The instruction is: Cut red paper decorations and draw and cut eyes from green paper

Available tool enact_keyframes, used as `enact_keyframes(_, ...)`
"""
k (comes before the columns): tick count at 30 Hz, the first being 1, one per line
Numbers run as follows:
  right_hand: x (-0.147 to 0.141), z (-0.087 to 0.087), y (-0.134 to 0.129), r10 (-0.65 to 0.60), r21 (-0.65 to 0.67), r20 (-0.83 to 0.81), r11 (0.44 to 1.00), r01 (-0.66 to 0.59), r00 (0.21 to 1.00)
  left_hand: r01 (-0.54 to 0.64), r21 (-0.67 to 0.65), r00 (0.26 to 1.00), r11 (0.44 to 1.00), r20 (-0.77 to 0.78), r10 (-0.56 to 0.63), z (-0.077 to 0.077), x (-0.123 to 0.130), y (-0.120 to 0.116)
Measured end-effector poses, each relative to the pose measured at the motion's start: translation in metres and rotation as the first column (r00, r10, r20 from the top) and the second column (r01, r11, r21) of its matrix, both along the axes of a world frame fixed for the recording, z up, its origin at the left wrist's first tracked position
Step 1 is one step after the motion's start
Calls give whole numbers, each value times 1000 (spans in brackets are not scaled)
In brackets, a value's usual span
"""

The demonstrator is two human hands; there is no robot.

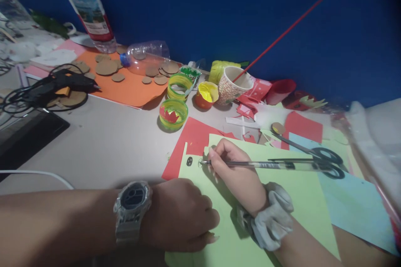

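Observation:
A black-and-clear pen (260, 164) is gripped in my right hand (232, 175), its tip touching light green paper (294, 204). At the tip is a small round outline, and just left of it a small dark oval mark. My left hand (181, 217), a watch (133, 200) on its wrist, rests on the same sheet with fingers curled; nothing shows in them, though the palm side is hidden. A grey scrunchie (272, 219) circles my right wrist. Red paper (194, 133) sticks out beneath the green sheet. Black-handled scissors (326, 156) lie just beyond the pen's back end.
Behind the papers stand a patterned cup (232, 87) with a red stick, a red cup (206, 96) and green-rimmed rings (173, 112). Orange paper (125, 91) bears cardboard discs and a lying bottle (147, 56). A glue gun (69, 81) and a tall bottle (90, 12) are at left.

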State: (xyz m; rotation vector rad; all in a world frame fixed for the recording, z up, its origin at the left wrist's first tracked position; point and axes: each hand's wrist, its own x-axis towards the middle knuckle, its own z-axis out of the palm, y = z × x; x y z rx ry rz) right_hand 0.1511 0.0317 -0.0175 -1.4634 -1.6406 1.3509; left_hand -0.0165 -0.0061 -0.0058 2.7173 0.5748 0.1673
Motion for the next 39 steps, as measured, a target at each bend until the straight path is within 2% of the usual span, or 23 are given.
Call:
enact_keyframes(10, 0, 1, 0, 48, 4, 18, 999, -48, 999, -8, 2, 1000, 1000, -2, 8, 1, 1, 0)
enact_keyframes(28, 0, 2, 1, 46, 14, 12, 999, -46, 999, -17, 13, 999, 1000, 40, 16, -1, 1, 0)
enact_keyframes(39, 0, 3, 1, 32, 15, 6, 999, -32, 999, 6, -2, 1000, 1000, 7, -6, -1, -1, 0)
